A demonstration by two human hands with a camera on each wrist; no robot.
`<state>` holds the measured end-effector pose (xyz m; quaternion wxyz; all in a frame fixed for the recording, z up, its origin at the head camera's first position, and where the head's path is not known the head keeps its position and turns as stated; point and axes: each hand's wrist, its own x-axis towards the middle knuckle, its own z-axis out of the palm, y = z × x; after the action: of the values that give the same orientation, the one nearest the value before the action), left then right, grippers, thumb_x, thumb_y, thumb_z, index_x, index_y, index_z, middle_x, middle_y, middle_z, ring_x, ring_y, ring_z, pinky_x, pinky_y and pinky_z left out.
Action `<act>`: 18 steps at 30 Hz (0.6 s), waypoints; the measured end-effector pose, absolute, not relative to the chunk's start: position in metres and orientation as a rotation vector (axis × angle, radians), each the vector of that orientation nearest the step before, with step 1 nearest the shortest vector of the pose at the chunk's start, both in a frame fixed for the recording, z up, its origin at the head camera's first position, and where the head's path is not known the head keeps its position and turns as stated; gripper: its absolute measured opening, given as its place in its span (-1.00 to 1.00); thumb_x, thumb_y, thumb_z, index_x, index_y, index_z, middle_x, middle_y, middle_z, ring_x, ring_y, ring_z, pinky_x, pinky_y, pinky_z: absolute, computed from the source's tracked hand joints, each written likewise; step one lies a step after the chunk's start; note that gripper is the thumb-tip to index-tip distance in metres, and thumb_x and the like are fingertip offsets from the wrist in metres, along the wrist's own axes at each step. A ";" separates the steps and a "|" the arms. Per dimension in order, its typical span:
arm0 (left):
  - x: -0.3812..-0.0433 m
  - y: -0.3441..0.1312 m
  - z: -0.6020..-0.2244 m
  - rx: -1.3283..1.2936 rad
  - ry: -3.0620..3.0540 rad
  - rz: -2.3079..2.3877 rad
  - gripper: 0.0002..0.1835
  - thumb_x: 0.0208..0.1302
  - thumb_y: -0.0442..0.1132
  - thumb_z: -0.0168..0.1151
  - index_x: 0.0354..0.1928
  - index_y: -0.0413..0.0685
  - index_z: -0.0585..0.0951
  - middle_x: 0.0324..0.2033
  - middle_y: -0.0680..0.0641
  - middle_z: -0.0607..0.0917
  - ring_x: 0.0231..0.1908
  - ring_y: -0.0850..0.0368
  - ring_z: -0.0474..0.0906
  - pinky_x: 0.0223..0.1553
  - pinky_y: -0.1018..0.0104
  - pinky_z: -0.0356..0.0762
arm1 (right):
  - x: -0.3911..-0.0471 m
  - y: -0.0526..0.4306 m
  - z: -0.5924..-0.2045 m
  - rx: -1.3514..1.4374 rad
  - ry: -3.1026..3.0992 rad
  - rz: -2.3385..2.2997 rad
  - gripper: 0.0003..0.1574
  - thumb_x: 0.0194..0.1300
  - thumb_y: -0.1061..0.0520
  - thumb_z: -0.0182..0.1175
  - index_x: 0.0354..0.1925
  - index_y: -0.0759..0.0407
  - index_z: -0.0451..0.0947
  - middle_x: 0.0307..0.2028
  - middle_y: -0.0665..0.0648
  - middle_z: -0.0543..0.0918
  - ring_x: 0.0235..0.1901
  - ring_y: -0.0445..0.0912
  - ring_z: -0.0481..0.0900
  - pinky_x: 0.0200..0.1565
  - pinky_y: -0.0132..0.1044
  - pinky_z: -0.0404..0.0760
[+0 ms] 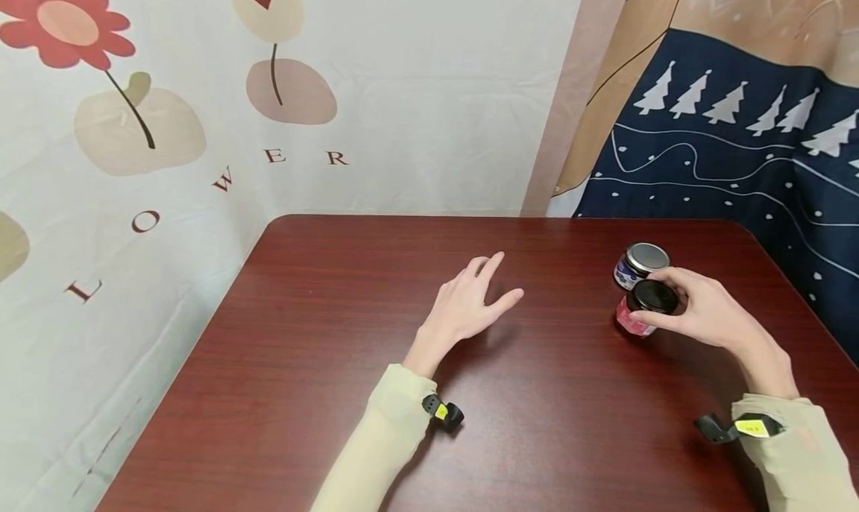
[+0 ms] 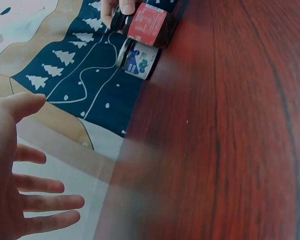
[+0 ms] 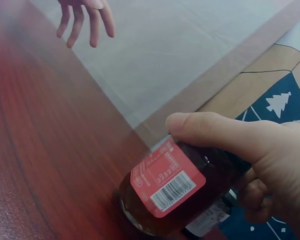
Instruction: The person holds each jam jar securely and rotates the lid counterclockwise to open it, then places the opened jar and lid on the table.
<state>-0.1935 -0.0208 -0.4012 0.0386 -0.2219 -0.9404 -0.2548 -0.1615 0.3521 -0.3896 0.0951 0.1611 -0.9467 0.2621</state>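
A jam jar with a black lid and a pink-red label (image 1: 634, 320) stands at the right of the table. My right hand (image 1: 711, 311) grips it near the lid, thumb on one side and fingers on the other; its barcode label (image 3: 170, 182) faces the right wrist camera. Just behind it is a second jar with a silver lid (image 1: 648, 256) and a blue-and-white label (image 2: 138, 59). Over the middle of the table my left hand (image 1: 466, 303) holds nothing, its fingers spread and extended in the left wrist view.
The dark red wooden table (image 1: 302, 393) carries both jars near its right side. Behind it hangs a white cloth (image 1: 429, 124) with flowers and letters. A navy cloth with white trees (image 1: 725, 147) hangs at the right.
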 end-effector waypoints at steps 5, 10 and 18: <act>-0.193 -0.015 -0.403 -0.700 -2.887 -0.781 -0.17 0.40 0.38 -0.04 0.57 0.15 0.19 0.36 -0.06 0.42 0.20 0.01 0.52 0.10 0.03 0.53 | -0.163 0.349 -0.391 0.484 -2.818 0.810 -0.25 -0.04 -0.01 0.63 0.08 0.15 0.55 -0.26 0.10 0.56 -0.38 -0.18 0.38 -0.44 -0.38 0.44; -0.192 -0.009 -0.405 -0.717 -2.886 -0.777 -0.18 0.40 0.36 -0.01 0.56 0.13 0.20 0.35 -0.05 0.43 0.20 0.03 0.52 0.10 0.04 0.53 | -0.162 0.346 -0.392 0.509 -2.814 0.842 -0.23 -0.01 0.01 0.62 0.15 0.13 0.53 -0.15 0.12 0.56 -0.30 -0.19 0.37 -0.40 -0.39 0.46; -0.194 0.000 -0.406 -0.732 -2.899 -0.796 -0.18 0.40 0.35 0.00 0.56 0.13 0.21 0.34 -0.04 0.45 0.23 0.05 0.51 0.15 0.05 0.50 | -0.163 0.342 -0.393 0.516 -2.813 0.938 -0.21 0.03 0.05 0.60 0.20 0.08 0.52 -0.04 0.10 0.54 -0.20 -0.23 0.39 -0.30 -0.54 0.49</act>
<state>-0.1940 -0.0003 -0.4065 0.0237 -0.2366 -0.9366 -0.2573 -0.1633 0.3423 -0.3926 0.0659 0.1711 -0.9325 0.3111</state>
